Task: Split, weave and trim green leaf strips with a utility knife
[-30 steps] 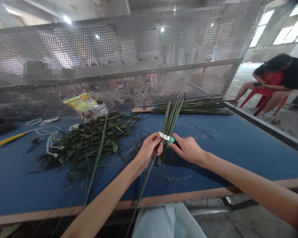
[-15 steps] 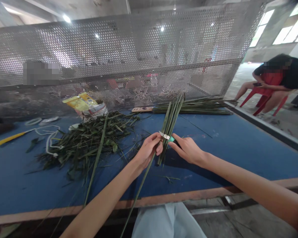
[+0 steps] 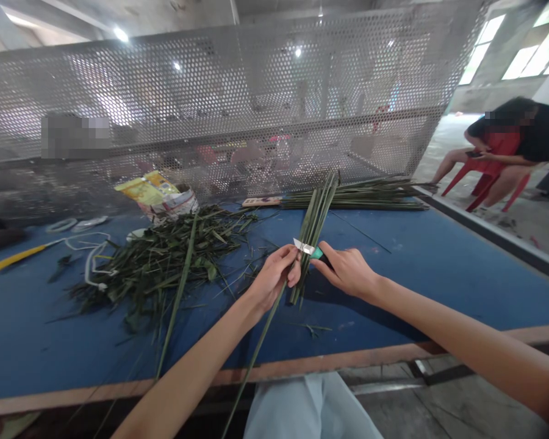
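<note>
Between the fingers of my left hand (image 3: 277,274) is pinched a long green leaf strip (image 3: 259,347), which trails down over the table's front edge. My right hand (image 3: 350,271) is closed round the green and black handle of a knife (image 3: 304,248). Its blade points left, with the tip close to my left fingertips. Beneath both hands lies a small bundle of leaf strips (image 3: 320,210), slanting up and away on the blue table. Whether the blade touches the held strip cannot be made out.
A heap of leaf scraps (image 3: 165,262) spreads on the left, with a bag (image 3: 174,201) behind it. Left of it lies a yellow-handled tool (image 3: 16,259). Long strips (image 3: 357,196) lie along the perforated metal screen (image 3: 274,91). A person (image 3: 516,140) sits at the right.
My right hand and the knife have shifted very slightly to the right, and a little more of the handle shows. My left hand keeps its place on the strip.
</note>
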A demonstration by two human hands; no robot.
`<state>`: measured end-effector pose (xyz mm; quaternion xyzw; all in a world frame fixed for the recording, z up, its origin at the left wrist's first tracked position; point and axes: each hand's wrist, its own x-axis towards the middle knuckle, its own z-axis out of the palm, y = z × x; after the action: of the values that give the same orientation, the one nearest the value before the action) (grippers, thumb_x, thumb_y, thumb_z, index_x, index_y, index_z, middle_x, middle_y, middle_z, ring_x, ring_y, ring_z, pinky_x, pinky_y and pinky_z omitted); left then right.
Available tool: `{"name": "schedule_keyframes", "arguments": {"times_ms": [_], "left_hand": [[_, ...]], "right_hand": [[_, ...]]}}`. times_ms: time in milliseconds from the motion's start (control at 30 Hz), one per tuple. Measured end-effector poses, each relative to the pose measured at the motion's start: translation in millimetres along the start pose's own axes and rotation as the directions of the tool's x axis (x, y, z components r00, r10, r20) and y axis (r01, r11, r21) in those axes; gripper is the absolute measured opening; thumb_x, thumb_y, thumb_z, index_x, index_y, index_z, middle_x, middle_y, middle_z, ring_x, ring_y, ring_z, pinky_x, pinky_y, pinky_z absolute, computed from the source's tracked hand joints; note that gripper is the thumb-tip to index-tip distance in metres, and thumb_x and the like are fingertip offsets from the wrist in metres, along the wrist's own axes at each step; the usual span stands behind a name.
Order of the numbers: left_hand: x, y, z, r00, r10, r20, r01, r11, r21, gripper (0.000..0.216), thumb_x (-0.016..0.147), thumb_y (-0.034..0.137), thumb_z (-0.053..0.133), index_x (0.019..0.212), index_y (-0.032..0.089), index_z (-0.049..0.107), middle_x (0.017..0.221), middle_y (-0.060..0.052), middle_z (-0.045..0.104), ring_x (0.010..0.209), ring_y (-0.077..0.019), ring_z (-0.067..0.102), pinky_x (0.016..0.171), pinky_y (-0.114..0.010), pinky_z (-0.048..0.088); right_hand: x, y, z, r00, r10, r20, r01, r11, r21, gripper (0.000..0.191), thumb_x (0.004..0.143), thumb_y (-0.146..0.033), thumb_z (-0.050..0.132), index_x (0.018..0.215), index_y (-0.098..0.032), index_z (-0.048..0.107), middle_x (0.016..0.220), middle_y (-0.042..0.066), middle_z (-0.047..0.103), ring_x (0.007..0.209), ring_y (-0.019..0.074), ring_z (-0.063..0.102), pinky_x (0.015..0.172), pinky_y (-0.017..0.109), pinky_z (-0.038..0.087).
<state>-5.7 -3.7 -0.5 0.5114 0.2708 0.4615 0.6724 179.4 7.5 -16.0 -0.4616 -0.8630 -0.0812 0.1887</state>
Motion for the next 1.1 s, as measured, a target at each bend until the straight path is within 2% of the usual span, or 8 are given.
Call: {"name": "schedule_keyframes", "arguments": {"times_ms": [167, 367, 533, 733, 967, 1100], "left_hand": [[-2, 2, 2, 1.000, -0.010, 0.004, 0.010, 1.000, 0.003, 0.021, 0.088, 0.033, 0.052, 0.077, 0.015, 0.047, 0.045, 0.007, 0.037, 0.039, -0.0048, 0.034, 0.042, -0.018, 0.025], [-4, 3, 3, 0.999, -0.038, 0.017, 0.038, 0.999, 0.020, 0.023, 0.088, 0.035, 0.051, 0.076, 0.016, 0.047, 0.045, 0.007, 0.037, 0.039, -0.0051, 0.035, 0.042, -0.018, 0.025], [-5, 4, 4, 0.999, -0.037, 0.027, 0.037, 0.999, 0.018, 0.023, 0.088, 0.035, 0.050, 0.077, 0.016, 0.047, 0.045, 0.007, 0.038, 0.039, -0.0053, 0.035, 0.043, -0.018, 0.026], [-5, 2, 4, 0.997, -0.053, 0.047, 0.052, 0.998, 0.017, 0.023, 0.089, 0.035, 0.049, 0.076, 0.016, 0.047, 0.043, 0.007, 0.036, 0.038, -0.0052, 0.034, 0.042, -0.018, 0.024], [-7, 4, 5, 0.995, -0.073, 0.073, 0.074, 0.997, -0.008, 0.020, 0.089, 0.032, 0.047, 0.076, 0.016, 0.048, 0.043, 0.004, 0.041, 0.040, -0.0078, 0.039, 0.046, -0.020, 0.031], [-6, 7, 5, 0.990, -0.125, 0.067, 0.125, 0.992, 0.001, 0.027, 0.089, 0.036, 0.042, 0.075, 0.015, 0.052, 0.044, 0.001, 0.045, 0.043, -0.0110, 0.045, 0.050, -0.023, 0.036]], "right_hand": [[1, 3, -1, 1.000, -0.006, 0.003, 0.007, 0.999, -0.046, 0.045, 0.096, -0.049, 0.020, 0.102, -0.014, 0.047, 0.074, 0.009, 0.069, 0.060, 0.0205, 0.062, 0.051, 0.028, 0.012], [4, 9, -2, 0.998, 0.053, -0.027, -0.055, 0.995, -0.083, 0.046, 0.096, -0.050, 0.019, 0.102, -0.014, 0.048, 0.074, 0.009, 0.069, 0.059, 0.0204, 0.061, 0.051, 0.028, 0.011], [5, 10, -4, 0.998, 0.057, -0.021, -0.059, 0.996, -0.062, 0.047, 0.096, -0.050, 0.018, 0.099, -0.014, 0.048, 0.071, 0.008, 0.067, 0.056, 0.0192, 0.059, 0.051, 0.027, 0.012], [11, 20, -7, 0.991, 0.122, -0.047, -0.123, 0.992, -0.033, 0.045, 0.096, -0.049, 0.018, 0.094, -0.016, 0.047, 0.064, 0.005, 0.062, 0.052, 0.0176, 0.056, 0.052, 0.027, 0.013], [10, 21, -10, 0.993, 0.094, -0.076, -0.094, 0.996, 0.003, 0.043, 0.095, -0.049, 0.019, 0.094, -0.016, 0.047, 0.058, 0.002, 0.057, 0.048, 0.0158, 0.052, 0.051, 0.026, 0.014], [7, 17, -10, 0.995, 0.065, -0.076, -0.065, 0.998, -0.002, 0.043, 0.095, -0.050, 0.020, 0.093, -0.017, 0.047, 0.061, 0.003, 0.059, 0.048, 0.0153, 0.051, 0.052, 0.026, 0.013]]}}
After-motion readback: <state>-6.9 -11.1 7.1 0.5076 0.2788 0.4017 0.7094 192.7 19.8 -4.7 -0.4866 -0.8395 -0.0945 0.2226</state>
